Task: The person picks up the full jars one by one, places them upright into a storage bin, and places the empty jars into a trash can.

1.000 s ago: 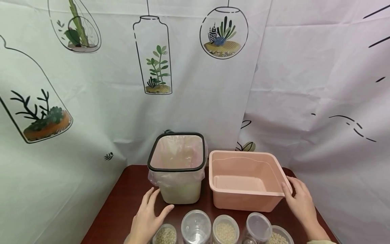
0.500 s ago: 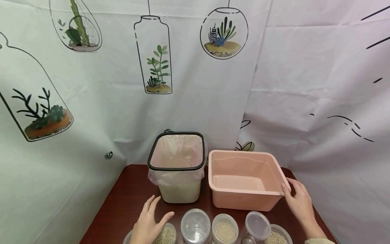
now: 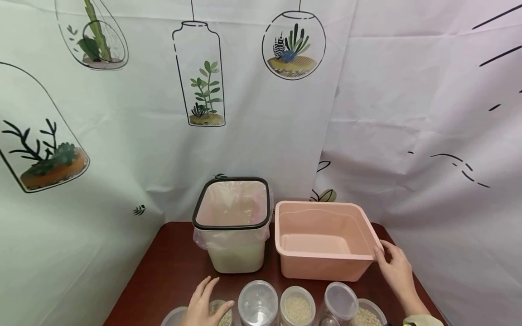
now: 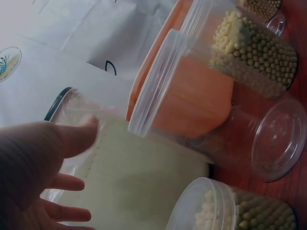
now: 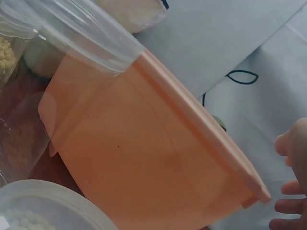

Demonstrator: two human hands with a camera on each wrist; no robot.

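My left hand (image 3: 205, 305), thumb and fingers spread apart, hovers at the front beside a lidded jar of pale beans (image 3: 225, 318), which it partly covers. In the left wrist view the hand holds nothing, and an empty clear jar (image 4: 192, 112) stands beyond its thumb. My right hand (image 3: 394, 269) is at the right front corner of a pink plastic basin (image 3: 322, 267). Its thumb overlaps the rim in the head view, while the right wrist view shows loose fingers (image 5: 290, 206) just off that corner, gripping nothing.
A bin with a black rim and plastic liner (image 3: 236, 258) stands left of the basin on the dark red table (image 3: 152, 276). Along the front are an empty jar (image 3: 258, 303), a bean jar (image 3: 297, 310), another clear jar (image 3: 341, 301) and more beans (image 3: 365, 318). A printed curtain (image 3: 244, 149) hangs behind.
My left hand has drawn back toward me, away from the bin and down by the bean jar. The right hand stays at the basin's corner; the head view has shifted slightly.
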